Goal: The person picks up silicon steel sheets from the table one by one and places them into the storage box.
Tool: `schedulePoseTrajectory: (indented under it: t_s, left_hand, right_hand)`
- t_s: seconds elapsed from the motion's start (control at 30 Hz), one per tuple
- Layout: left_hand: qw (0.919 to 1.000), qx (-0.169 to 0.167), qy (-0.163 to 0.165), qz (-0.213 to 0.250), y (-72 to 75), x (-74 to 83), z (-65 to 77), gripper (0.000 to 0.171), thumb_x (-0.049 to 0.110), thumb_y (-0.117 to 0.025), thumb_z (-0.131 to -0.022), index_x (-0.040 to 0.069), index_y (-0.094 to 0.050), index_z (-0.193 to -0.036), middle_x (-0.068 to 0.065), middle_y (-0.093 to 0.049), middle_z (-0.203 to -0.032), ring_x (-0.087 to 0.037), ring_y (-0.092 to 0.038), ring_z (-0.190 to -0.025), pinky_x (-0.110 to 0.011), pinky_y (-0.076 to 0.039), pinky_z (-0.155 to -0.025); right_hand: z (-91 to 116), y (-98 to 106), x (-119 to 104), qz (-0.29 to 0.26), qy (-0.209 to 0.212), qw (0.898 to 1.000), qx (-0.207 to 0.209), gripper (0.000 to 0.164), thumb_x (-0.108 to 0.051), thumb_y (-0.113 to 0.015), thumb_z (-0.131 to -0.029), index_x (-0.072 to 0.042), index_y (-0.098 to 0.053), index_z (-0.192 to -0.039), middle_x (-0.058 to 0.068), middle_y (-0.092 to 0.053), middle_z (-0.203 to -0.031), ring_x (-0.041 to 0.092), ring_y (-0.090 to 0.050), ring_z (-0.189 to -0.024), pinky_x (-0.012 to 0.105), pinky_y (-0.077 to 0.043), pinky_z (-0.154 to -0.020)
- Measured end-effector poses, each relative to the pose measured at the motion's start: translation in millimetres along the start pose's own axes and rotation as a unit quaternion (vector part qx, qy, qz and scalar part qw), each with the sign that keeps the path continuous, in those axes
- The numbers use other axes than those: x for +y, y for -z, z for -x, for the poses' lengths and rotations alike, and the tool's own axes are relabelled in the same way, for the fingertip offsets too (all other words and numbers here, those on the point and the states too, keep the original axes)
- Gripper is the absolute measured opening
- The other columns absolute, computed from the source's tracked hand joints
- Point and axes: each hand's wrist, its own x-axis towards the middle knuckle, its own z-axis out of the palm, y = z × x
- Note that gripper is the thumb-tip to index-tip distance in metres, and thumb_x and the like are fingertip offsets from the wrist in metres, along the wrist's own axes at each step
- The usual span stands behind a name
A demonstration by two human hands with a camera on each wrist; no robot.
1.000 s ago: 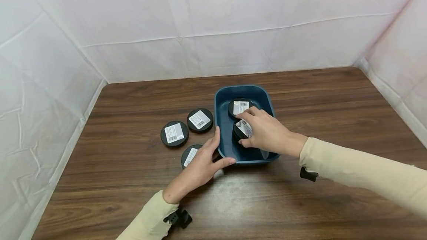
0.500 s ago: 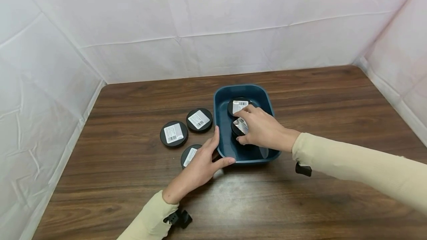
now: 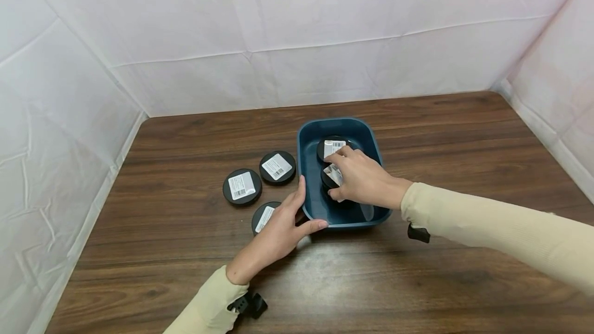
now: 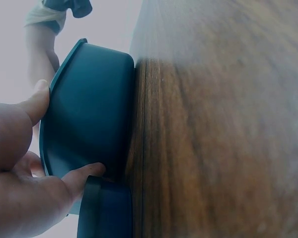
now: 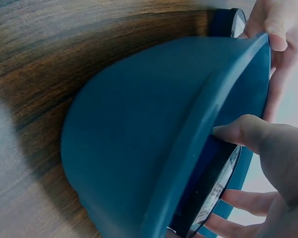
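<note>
From where I stand, creased white sheeting [image 3: 320, 4] walls in three sides of a dark brown wood-grain tabletop [image 3: 162, 220]. One long fold line [image 3: 325, 45] crosses the back panel [image 3: 297, 76], the left panel [image 3: 46, 117] shows jagged creases, and a faint pink tints the right panel [image 3: 557, 86]. The tabletop's far corners are rounded, and light lays a pale sheen on the near wood.

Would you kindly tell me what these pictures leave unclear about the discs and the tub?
Head: the left grip hides part of the near disc.
Head: the right grip covers part of the held disc.
Head: print on the labels is too small to read.
Left wrist: the tub hides its inside; the bottom edge cuts off one disc.
</note>
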Motion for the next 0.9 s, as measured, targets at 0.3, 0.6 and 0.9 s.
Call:
schedulePoseTrajectory:
  t_s: [0.3, 0.6, 0.9]
  left_hand:
    - [0.9999, -0.008, -0.007, 0.006, 1.5, -1.0, 1.7, 0.098, 0.040, -0.066, -0.095, 0.013, 0.000, -0.162, -0.017, -0.020, -0.166, -0.028, -0.035, -0.148, -0.048, -0.036, -0.117]
    - [0.9999, -0.009, -0.007, 0.000, 0.8, 0.0, 1.2, 0.097, 0.039, -0.066, -0.095, 0.013, 0.000, -0.162, -0.015, -0.017, -0.167, -0.027, -0.034, -0.149, -0.047, -0.037, -0.117]
    - [0.9999, -0.012, -0.002, -0.003, 1.8, 0.9, 0.5, 0.097, 0.040, -0.066, -0.095, 0.015, 0.001, -0.162, -0.015, -0.017, -0.167, -0.027, -0.034, -0.149, -0.048, -0.037, -0.117]
  right_hand:
    - [-9.6, -0.8, -6.3, 0.004, 0.007, 1.000, 0.008, 0.072, -0.031, -0.082, -0.082, -0.006, -0.054, -0.144, 0.020, -0.054, -0.140, 0.036, -0.057, -0.119, 0.047, -0.055, -0.092]
    - [-12.4, -4.5, -8.9, 0.007, 0.016, 1.000, 0.012, 0.071, -0.030, -0.083, -0.082, -0.006, -0.055, -0.142, 0.019, -0.055, -0.140, 0.035, -0.057, -0.119, 0.047, -0.055, -0.093]
    - [-21.7, -2.7, -6.5, 0.008, 0.018, 1.000, 0.010, 0.072, -0.030, -0.081, -0.083, -0.004, -0.053, -0.144, 0.022, -0.052, -0.141, 0.037, -0.056, -0.121, 0.049, -0.054, -0.095]
